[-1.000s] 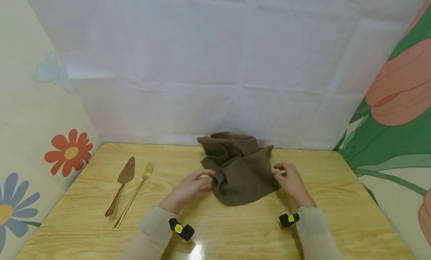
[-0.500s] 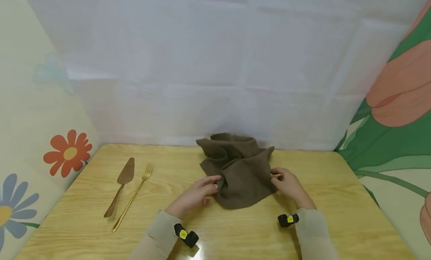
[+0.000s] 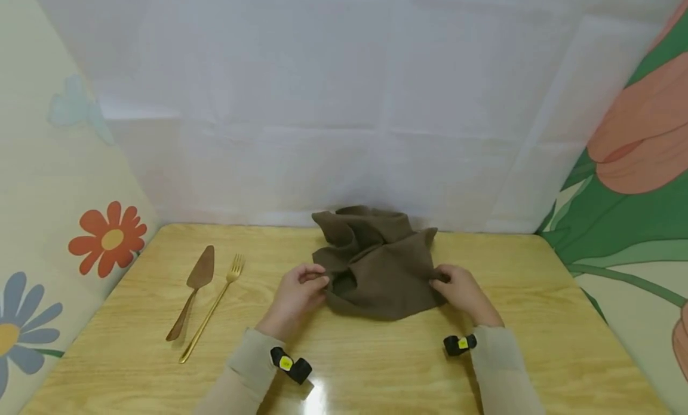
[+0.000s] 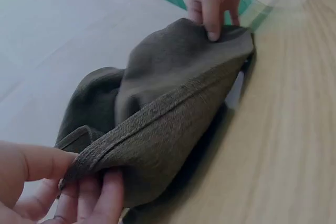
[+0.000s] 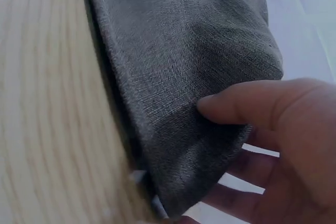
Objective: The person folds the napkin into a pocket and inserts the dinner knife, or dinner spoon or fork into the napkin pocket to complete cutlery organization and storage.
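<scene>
A crumpled dark brown cloth napkin (image 3: 395,277) lies near the back of the wooden table, its folds bunched up toward the white backdrop. My left hand (image 3: 298,292) pinches its left front corner; in the left wrist view the thumb lies over the hemmed edge and the fingers are beneath. At the opposite side my right hand (image 3: 462,289) pinches the right corner, with the thumb (image 5: 236,103) on top of the fabric and the fingers behind it. Between the two hands the front hem is raised off the table in the left wrist view.
To the left on the table (image 3: 376,367) lie a copper-coloured cake server (image 3: 201,270) and a gold fork (image 3: 217,304), side by side. A white sheet (image 3: 344,104) hangs behind the table's back edge. Flower-printed panels (image 3: 639,164) flank both sides.
My left hand first reaches in over the cloth, then draws back to the left with its corner pinched, spreading the front edge. My right hand stays at the right corner.
</scene>
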The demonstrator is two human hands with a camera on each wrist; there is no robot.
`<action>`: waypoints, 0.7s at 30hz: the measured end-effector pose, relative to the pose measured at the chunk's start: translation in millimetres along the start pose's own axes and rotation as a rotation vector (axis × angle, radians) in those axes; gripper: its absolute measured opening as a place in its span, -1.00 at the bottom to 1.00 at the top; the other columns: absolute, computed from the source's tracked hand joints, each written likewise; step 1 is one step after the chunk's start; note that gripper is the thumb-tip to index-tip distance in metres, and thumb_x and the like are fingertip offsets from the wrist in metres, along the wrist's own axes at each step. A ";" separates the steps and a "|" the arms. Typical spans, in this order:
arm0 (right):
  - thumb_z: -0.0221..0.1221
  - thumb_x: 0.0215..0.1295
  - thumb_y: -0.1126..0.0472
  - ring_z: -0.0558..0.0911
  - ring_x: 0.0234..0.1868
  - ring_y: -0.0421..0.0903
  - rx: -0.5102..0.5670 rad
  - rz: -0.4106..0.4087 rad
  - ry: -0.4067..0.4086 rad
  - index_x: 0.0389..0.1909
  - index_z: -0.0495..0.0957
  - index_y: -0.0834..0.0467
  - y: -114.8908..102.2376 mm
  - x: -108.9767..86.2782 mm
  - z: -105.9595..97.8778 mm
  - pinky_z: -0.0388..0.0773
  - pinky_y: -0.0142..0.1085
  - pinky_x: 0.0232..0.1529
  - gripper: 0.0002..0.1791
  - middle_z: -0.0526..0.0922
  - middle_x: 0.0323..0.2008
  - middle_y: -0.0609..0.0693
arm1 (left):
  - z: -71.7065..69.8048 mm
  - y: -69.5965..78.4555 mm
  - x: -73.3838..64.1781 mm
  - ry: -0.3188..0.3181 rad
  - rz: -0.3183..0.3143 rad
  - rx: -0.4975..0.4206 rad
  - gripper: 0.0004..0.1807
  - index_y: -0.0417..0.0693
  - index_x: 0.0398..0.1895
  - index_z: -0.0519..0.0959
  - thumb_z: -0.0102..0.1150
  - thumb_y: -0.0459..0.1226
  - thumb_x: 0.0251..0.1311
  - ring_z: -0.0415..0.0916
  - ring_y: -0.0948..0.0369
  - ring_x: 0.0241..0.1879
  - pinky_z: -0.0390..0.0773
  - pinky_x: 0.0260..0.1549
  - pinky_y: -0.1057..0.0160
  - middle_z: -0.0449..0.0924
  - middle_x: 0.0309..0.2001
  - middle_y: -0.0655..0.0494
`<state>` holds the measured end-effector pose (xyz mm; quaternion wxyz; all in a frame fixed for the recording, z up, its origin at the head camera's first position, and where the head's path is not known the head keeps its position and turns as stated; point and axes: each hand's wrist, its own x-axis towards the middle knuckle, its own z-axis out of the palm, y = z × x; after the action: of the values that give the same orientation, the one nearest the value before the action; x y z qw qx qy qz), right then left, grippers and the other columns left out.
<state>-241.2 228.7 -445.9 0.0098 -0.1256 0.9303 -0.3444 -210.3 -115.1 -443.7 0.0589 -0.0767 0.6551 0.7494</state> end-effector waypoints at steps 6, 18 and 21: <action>0.23 0.37 0.28 0.53 -0.27 0.01 0.015 0.038 0.023 -0.15 0.61 0.32 -1.9 -0.2 -9.2 0.52 -0.11 -0.26 -0.84 0.64 -0.23 0.16 | -12.3 8.9 -0.4 -0.134 -0.007 -0.031 -0.49 -0.18 0.33 0.26 0.00 -0.54 0.33 0.36 0.26 -0.35 0.46 -0.43 0.36 0.30 -0.18 0.02; 0.30 0.32 0.26 0.59 -0.26 0.04 0.000 0.052 -0.027 -0.34 0.53 0.22 2.0 -7.6 -28.2 0.52 -0.18 -0.34 -0.85 0.62 -0.28 0.12 | -25.5 8.5 0.6 -0.169 -0.011 0.052 -0.63 -0.28 0.26 0.49 0.08 -0.29 0.48 0.44 0.38 -0.23 0.53 -0.23 0.34 0.46 -0.01 0.11; 0.31 0.30 0.27 0.48 -0.38 -0.05 -0.007 0.058 -0.089 -0.45 0.46 0.18 5.3 -9.8 -30.5 0.41 -0.22 -0.39 -0.78 0.51 -0.43 0.02 | -31.0 10.1 2.0 -0.136 -0.020 0.016 -0.78 -0.15 0.08 0.52 0.13 -0.31 0.46 0.52 0.33 -0.18 0.58 -0.19 0.28 0.49 -0.03 0.11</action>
<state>-236.1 254.5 -426.7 0.0608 -0.1137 0.9335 -0.3346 -213.0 -147.2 -438.3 0.1113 -0.0315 0.6547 0.7470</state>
